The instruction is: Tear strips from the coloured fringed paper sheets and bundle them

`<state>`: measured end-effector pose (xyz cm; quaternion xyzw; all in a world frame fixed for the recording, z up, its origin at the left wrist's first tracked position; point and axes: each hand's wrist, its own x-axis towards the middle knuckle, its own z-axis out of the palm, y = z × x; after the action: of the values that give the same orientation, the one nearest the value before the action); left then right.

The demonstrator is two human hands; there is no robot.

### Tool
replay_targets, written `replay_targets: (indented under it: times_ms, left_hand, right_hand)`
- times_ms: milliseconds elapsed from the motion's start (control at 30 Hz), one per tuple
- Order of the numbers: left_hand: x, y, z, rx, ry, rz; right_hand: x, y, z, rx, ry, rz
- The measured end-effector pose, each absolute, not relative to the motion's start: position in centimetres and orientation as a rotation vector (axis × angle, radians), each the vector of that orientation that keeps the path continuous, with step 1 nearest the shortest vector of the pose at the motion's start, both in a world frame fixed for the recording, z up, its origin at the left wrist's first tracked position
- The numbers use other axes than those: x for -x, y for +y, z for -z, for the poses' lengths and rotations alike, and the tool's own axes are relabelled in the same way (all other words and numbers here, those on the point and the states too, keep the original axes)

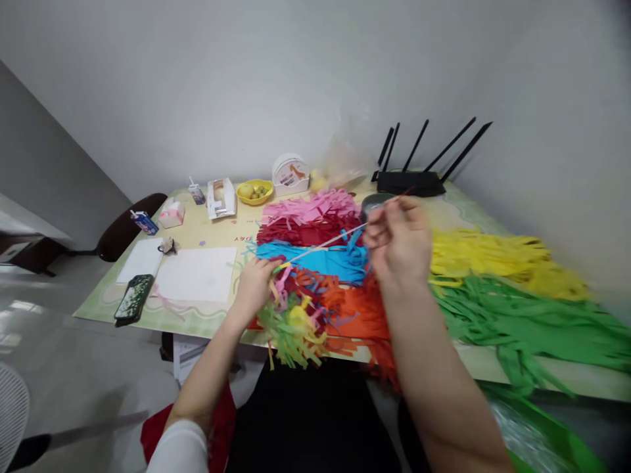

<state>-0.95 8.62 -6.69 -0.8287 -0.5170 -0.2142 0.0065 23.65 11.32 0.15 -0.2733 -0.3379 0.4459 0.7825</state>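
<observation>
My left hand (254,282) is closed on the top of a bundle of fringed strips (296,328) in green, yellow, pink and dark red, which hangs over the table's front edge. From this bundle a thin white string (328,244) stretches taut up to my right hand (399,240), whose fingers pinch its other end. A thin dark red tip pokes out above those fingers; its kind is too blurred to tell. Below and between both hands lie blue fringed strips (320,260) and orange fringed strips (359,315). Dark red strips (305,233) and pink strips (315,207) lie behind.
Yellow strips (503,259) and green strips (532,322) cover the right side. A black router (409,182) stands at the back, near a dark bowl (373,202). Leftward are a yellow fruit bowl (254,200), white sheets (197,272) and a phone (134,297).
</observation>
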Motion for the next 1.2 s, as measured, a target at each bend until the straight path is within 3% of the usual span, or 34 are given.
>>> replay_targets:
  times_ms: [167, 300, 433, 667, 833, 1200]
  left_hand:
    - [3.5, 10.9, 6.5, 2.693, -1.734, 1.04]
    - [3.8, 10.7, 5.0, 2.553, -1.962, 1.361]
    - [2.1, 9.4, 3.7, 2.604, -2.013, 1.377]
    - [0.7, 9.0, 4.4, 2.773, -1.911, 1.292]
    - [3.3, 9.5, 4.5, 2.993, -1.84, 1.347]
    - [3.3, 10.1, 5.2, 3.09, -1.835, 1.558]
  right_hand:
    - [-27.8, 12.2, -3.6, 0.509, -0.748, -0.608]
    - [-25.2, 10.4, -2.0, 0.823, -1.177, -0.469]
    - [-19.4, 8.4, 1.1, 0.982, -1.666, -0.637]
    - [-14.6, 10.1, 2.9, 0.886, -1.939, -0.735]
    - [-15.7, 11.2, 2.3, 0.882, -1.899, -0.706]
    - [-13.3, 11.7, 2.1, 0.722, -1.931, -1.224]
